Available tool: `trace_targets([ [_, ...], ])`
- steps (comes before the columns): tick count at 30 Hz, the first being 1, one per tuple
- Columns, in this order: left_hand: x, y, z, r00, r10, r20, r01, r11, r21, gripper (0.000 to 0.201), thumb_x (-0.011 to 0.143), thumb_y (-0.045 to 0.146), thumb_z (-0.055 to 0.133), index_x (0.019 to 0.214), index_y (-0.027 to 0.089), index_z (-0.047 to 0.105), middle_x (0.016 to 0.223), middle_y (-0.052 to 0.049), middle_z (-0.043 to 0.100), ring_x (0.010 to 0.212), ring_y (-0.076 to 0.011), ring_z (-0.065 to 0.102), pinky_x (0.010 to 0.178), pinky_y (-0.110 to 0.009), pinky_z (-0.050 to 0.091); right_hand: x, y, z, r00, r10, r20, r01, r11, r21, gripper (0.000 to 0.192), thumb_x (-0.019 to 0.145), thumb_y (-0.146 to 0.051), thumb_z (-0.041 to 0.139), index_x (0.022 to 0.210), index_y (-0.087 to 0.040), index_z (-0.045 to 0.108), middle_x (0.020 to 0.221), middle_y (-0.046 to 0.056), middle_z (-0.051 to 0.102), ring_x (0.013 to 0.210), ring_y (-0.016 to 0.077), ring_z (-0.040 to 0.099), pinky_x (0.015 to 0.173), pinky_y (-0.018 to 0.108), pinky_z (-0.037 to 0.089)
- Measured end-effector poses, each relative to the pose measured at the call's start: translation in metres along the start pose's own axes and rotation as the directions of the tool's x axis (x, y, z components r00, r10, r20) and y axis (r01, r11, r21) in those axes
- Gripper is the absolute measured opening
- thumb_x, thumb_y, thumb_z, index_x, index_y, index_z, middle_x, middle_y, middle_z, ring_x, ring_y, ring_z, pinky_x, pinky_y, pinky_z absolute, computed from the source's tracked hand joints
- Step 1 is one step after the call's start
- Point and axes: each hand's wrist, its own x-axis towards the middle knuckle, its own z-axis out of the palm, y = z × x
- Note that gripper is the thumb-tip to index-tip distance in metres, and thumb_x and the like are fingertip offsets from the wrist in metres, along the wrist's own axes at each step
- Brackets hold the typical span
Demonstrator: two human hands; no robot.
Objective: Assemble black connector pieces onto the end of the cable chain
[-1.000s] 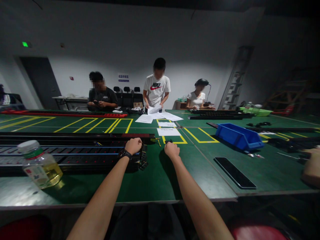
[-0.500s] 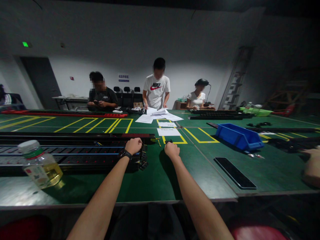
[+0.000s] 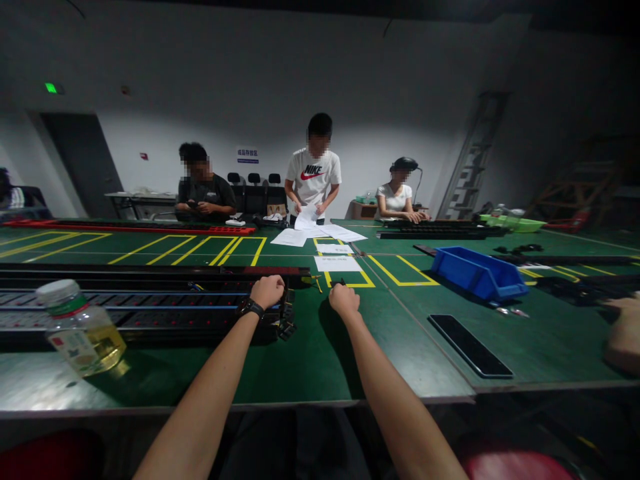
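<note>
Hands reach forward over a green work table (image 3: 310, 360), seen from our own head. Our left hand (image 3: 267, 291) is curled into a loose fist, a dark watch (image 3: 250, 308) on its wrist, and rests at the right end of a long black rail assembly (image 3: 150, 310) that runs away to the left of that hand. The fingers are turned away from us, so we cannot tell whether they pinch any part of it. Our right hand (image 3: 343, 299) is also curled closed, just to the right of the left hand, with a small dark tool tip (image 3: 337, 283) showing beyond the knuckles; the grip itself is hidden.

Far to the left of the left hand, near the table's front edge, stands a clear bottle (image 3: 77, 328) of yellowish liquid with a white cap. To the right of the right hand lies a flat black strip (image 3: 469, 345), and beyond it a blue plastic bin (image 3: 477, 273). Just beyond both hands, white paper sheets (image 3: 336, 263) lie among yellow floor-style markings on the table.

At the far right edge, another person's forearm (image 3: 623, 340) rests on the table. Across the table, well beyond our hands, a seated person in a dark shirt (image 3: 204, 192), a standing person in a white shirt (image 3: 313, 175) holding papers, and a seated person in white (image 3: 397, 193) are at work.
</note>
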Motion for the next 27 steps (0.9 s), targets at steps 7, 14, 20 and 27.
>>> trace_targets([
  [7, 0.001, -0.001, 0.001, 1.0, 0.001, -0.001, -0.001, 1.0, 0.004, 0.032, 0.088, 0.023, 0.05, 0.101, 0.027, 0.079, 0.107, -0.005, 0.08, 0.101, -0.0251, 0.074, 0.091, -0.032, 0.054, 0.0, 0.0, 0.0, 1.0, -0.004, 0.002, 0.004, 1.0, 0.004, 0.041, 0.102, -0.023, 0.039, 0.126, -0.01, 0.069, 0.127, 0.025, 0.069, 0.124, 0.0352, 0.062, 0.098, 0.048, 0.05],
  [14, 0.001, 0.0, 0.002, 1.0, -0.002, -0.007, 0.002, 1.0, 0.009, 0.032, 0.087, 0.023, 0.051, 0.101, 0.027, 0.079, 0.106, -0.007, 0.08, 0.102, -0.0257, 0.074, 0.091, -0.033, 0.053, 0.0, 0.0, 0.0, 1.0, 0.0, 0.0, 0.0, 1.0, 0.0, 0.04, 0.102, -0.024, 0.041, 0.126, -0.009, 0.069, 0.126, 0.025, 0.069, 0.125, 0.0363, 0.062, 0.097, 0.048, 0.049],
  [20, 0.001, -0.001, 0.003, 1.0, 0.005, -0.015, -0.005, 1.0, -0.003, 0.032, 0.086, 0.023, 0.05, 0.099, 0.027, 0.079, 0.104, -0.007, 0.08, 0.1, -0.0265, 0.074, 0.089, -0.033, 0.054, -0.002, -0.003, 0.006, 0.996, 0.01, -0.085, -0.011, 1.0, -0.008, 0.037, 0.098, -0.026, 0.048, 0.126, -0.008, 0.065, 0.128, 0.027, 0.067, 0.124, 0.0368, 0.061, 0.098, 0.049, 0.045],
  [27, 0.001, -0.002, 0.003, 1.0, 0.007, -0.024, -0.008, 1.0, -0.02, 0.031, 0.086, 0.023, 0.051, 0.097, 0.027, 0.079, 0.105, -0.007, 0.08, 0.1, -0.0263, 0.074, 0.089, -0.033, 0.053, -0.003, -0.01, 0.017, 0.962, -0.063, -0.266, 0.049, 0.997, -0.06, 0.032, 0.094, -0.024, 0.054, 0.122, -0.011, 0.064, 0.134, 0.026, 0.065, 0.139, 0.0416, 0.047, 0.111, 0.06, 0.027],
])
